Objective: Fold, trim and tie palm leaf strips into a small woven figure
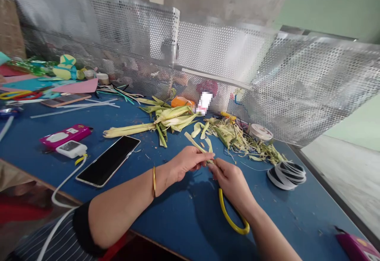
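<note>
My left hand (190,162), a gold bangle (154,181) on its wrist, pinches a pale green strip of corn husk (192,140) whose ends stick up beyond the fingers. Close against it, my right hand (230,176) has its fingers closed on the lower end of the same strip. From under the right hand comes a yellow looped handle (230,219); whether the hand grips it or it lies on the table, I cannot tell. Beyond the hands lie cut husk pieces (196,129), a bundle of husks (175,116) and a heap of shredded husk (234,136).
On the blue table (285,221) lie a black-screened phone (109,161), a magenta device (67,136) and a white charger (71,149) with its cable. To the right are a coil of white strip (286,175) and another roll (261,132). Perforated metal sheeting (219,51) edges the back.
</note>
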`<control>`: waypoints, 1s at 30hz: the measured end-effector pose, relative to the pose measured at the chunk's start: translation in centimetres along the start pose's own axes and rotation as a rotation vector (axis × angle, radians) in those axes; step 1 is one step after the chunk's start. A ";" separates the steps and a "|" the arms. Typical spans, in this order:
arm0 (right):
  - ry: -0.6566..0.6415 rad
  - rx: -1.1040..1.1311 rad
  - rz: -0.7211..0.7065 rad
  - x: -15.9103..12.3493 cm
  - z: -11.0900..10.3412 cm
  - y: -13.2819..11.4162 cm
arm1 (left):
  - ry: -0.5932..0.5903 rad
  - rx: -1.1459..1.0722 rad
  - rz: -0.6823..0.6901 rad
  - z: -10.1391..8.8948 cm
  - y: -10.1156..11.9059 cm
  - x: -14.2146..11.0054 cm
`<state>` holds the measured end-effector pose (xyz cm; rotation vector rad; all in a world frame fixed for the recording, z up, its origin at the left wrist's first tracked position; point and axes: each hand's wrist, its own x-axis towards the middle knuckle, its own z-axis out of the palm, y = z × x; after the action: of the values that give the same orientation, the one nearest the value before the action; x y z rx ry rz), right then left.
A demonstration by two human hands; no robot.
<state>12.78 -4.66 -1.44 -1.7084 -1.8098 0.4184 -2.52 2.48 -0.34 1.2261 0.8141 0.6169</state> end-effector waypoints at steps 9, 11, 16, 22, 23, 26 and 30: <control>0.078 -0.012 -0.116 -0.3 -1.1 -0.8 | 0.018 0.000 0.038 0.3 -0.5 0.1; 0.028 0.058 -0.057 -0.1 -1.3 -0.4 | 0.013 -0.011 0.031 0.2 -0.4 0.1; 0.038 0.467 0.148 0.9 -1.7 1.1 | -0.146 -0.006 -0.032 0.3 0.0 -0.3; -0.023 0.917 0.310 1.1 -0.8 0.8 | -0.248 0.087 -0.013 0.6 -0.5 -0.6; 0.000 0.944 0.317 1.0 -0.5 0.7 | -0.247 0.108 -0.008 0.6 -0.7 -0.6; 0.150 0.896 0.305 1.0 0.4 0.7 | -0.242 0.144 0.005 0.8 -1.2 -0.5; 0.310 0.615 0.249 1.2 1.0 1.2 | -0.206 0.139 0.009 1.0 -1.6 -0.3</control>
<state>13.18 -3.20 -2.69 -1.4552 -1.0972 0.6878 -1.91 1.29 -1.74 1.3953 0.6873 0.4380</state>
